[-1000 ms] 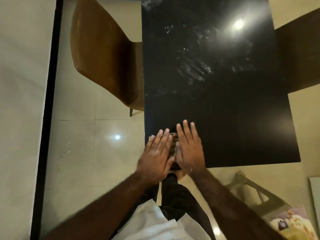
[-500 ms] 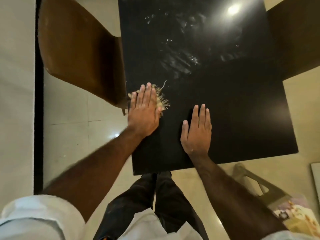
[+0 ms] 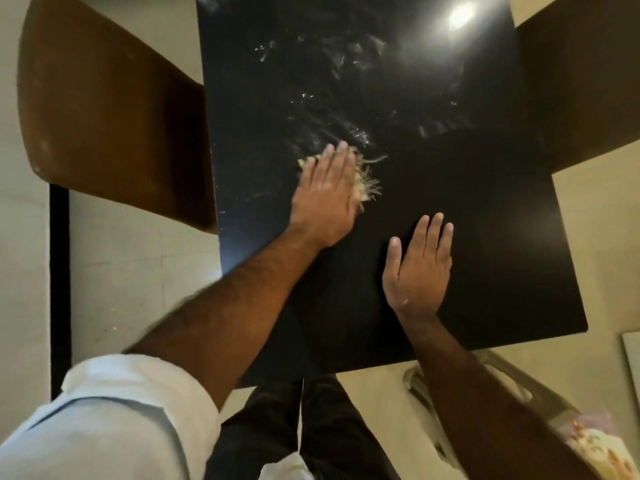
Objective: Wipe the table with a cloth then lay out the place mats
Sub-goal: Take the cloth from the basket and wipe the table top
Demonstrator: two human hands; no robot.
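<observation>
Pressing frayed cloth (image 3: pixel 367 184) flat under straight-fingered left hand (image 3: pixel 323 197), spreading pressure on worktop (image 3: pixel 467 188). Resting right hand (image 3: pixel 420 270) flat, empty, probably bracing lean. Noting smears (image 3: pixel 311 109) beyond.

Black glossy surface (image 3: pixel 485 237), whitish streaks (image 3: pixel 349 133) toward 12 o'clock. Pale yellow cloth (image 3: pixel 366 184). Brown chair (image 3: pixel 104 126) at 10 o'clock. Cream tiled floor (image 3: pixel 138 271). White sleeve (image 3: pixel 121 420), black trousers (image 3: pixel 311 431). Floral-print item (image 3: pixel 595 448) at 5 o'clock.

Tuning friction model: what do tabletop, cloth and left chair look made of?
Tabletop: black, glossy, maybe lacquered board or glass; it shows lamp glare and smears. Cloth: pale woven fabric, frayed; loose threads stick out. Left chair: brown, smooth matte shell, perhaps leather-like or moulded.
</observation>
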